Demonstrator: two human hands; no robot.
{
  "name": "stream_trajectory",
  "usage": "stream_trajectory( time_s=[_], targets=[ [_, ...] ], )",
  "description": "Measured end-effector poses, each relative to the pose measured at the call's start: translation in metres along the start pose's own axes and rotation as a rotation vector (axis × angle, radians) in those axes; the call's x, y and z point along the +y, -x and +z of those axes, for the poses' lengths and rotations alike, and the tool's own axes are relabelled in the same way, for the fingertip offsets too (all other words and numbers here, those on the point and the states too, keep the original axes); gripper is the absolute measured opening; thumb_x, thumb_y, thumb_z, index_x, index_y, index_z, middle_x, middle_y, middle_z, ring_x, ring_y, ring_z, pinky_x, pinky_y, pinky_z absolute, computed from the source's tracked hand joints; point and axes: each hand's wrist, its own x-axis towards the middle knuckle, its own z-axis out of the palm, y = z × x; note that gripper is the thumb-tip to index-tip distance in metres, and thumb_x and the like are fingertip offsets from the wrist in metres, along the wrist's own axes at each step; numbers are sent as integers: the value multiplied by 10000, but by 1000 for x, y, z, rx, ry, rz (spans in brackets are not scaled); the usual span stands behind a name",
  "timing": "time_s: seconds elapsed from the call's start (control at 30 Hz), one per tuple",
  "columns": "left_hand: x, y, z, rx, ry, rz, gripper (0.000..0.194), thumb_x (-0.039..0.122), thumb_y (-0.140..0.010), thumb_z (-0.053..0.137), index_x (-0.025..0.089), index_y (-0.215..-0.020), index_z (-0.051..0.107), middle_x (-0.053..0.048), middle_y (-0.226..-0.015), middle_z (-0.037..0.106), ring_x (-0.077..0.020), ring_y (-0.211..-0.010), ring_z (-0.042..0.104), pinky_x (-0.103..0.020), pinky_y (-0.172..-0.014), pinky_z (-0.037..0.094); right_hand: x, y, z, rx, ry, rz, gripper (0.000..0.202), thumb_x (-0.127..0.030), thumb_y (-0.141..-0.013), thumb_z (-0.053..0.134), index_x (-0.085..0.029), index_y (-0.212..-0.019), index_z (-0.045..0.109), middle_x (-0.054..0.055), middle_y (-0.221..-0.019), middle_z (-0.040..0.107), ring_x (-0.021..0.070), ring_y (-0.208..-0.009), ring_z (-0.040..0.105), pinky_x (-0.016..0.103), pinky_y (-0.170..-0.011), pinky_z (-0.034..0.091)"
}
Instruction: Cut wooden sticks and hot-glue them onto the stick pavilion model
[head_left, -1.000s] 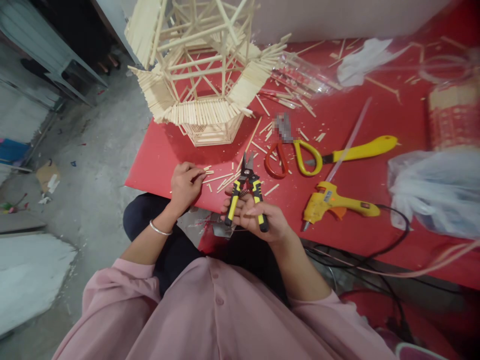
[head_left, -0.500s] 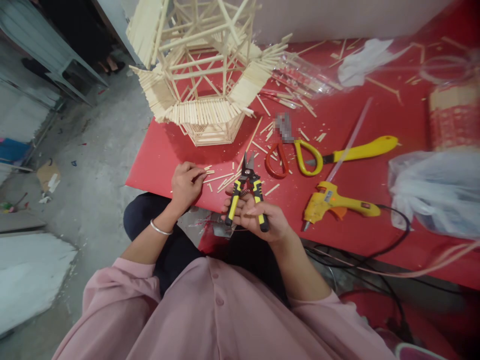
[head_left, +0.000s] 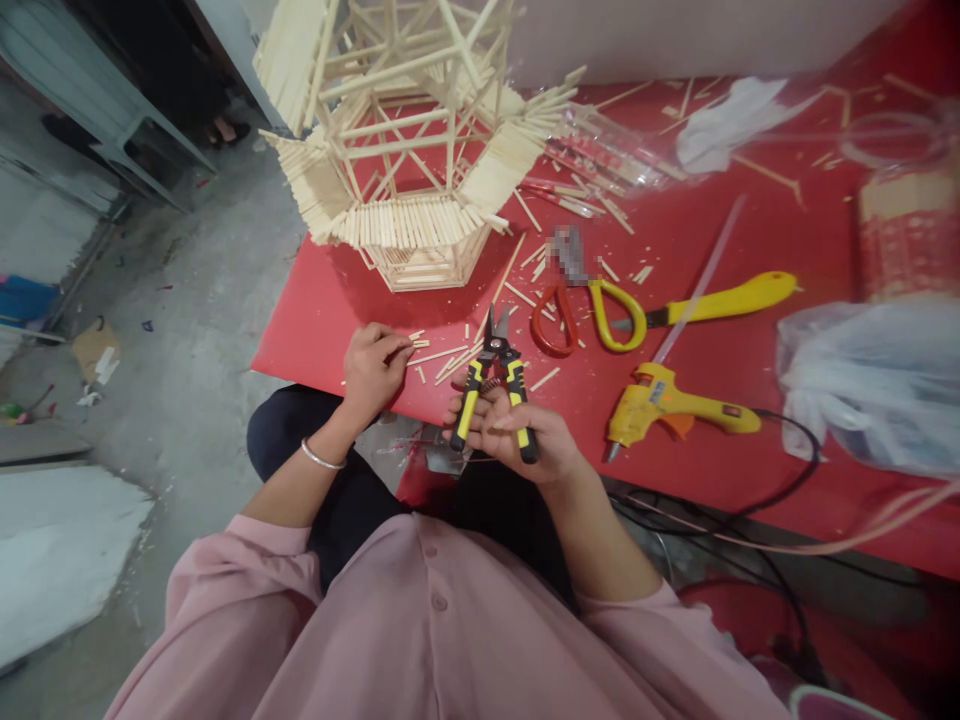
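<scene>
My left hand (head_left: 374,372) rests at the table's front edge, its thumb and index finger pinched at some short wooden sticks (head_left: 420,341). How many sit between the fingertips is hard to tell. Palm up, my right hand (head_left: 529,430) holds wire cutters (head_left: 495,350) with black and yellow handles; the blades point away from me and stand apart. Loose cut sticks (head_left: 439,356) lie between the two hands. Behind them stands a many-sided pavilion model (head_left: 412,225) built of pale wooden sticks, with slatted roof panels.
On the red table (head_left: 720,400) lie scissors (head_left: 619,315) with red and yellow handles, a yellow-handled knife (head_left: 735,297), and a yellow glue gun (head_left: 667,405) trailing a black cord. At the right are a clear plastic bag (head_left: 870,385) and packed sticks (head_left: 907,235). White tissue (head_left: 727,125) lies behind.
</scene>
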Motion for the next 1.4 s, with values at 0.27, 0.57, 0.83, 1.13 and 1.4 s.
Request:
stream_trajectory(
  time_s=[0.27, 0.57, 0.83, 1.13, 1.4],
  targets=[
    [0, 0, 0, 12, 23, 14, 96, 226, -855, 656, 220, -808, 739, -53, -861, 663, -216, -852, 594, -379, -800, 477, -1, 0, 3, 31, 21, 6, 577, -161, -602, 550, -212, -1175, 595, 76, -1085, 718, 257, -1087, 659, 544, -1038, 457],
    [0, 0, 0, -8, 29, -10, 100, 226, -855, 650, 222, -807, 738, -58, -869, 658, -221, -859, 591, -385, -811, 472, -1, 0, 3, 22, 35, 5, 565, -173, -603, 542, -216, -1164, 589, 77, -1090, 716, 255, -1087, 658, 536, -1029, 463],
    [10, 0, -14, 59, 257, -114, 111, 205, -860, 639, 213, -782, 718, -28, -810, 665, -173, -783, 613, -321, -746, 495, 8, 10, 11, 79, 196, -14, 568, -149, -542, 594, -233, -1103, 625, 58, -1053, 719, 252, -1012, 676, 481, -955, 501],
    [52, 8, -59, 151, 451, -169, 99, 246, -841, 635, 213, -782, 707, -10, -757, 656, -148, -720, 597, -280, -663, 481, 45, 31, 53, 275, 1073, -152, 431, -155, -614, 540, -222, -1031, 628, 26, -958, 657, 225, -901, 602, 415, -898, 479],
    [62, 27, -85, 260, 444, -136, 86, 213, -822, 653, 207, -752, 702, 0, -725, 640, -141, -688, 586, -272, -639, 476, 56, 39, 63, 361, 1566, -373, 598, -146, -714, 502, -183, -1310, 475, 115, -1107, 555, 272, -1074, 534, 456, -998, 421]
  ],
)
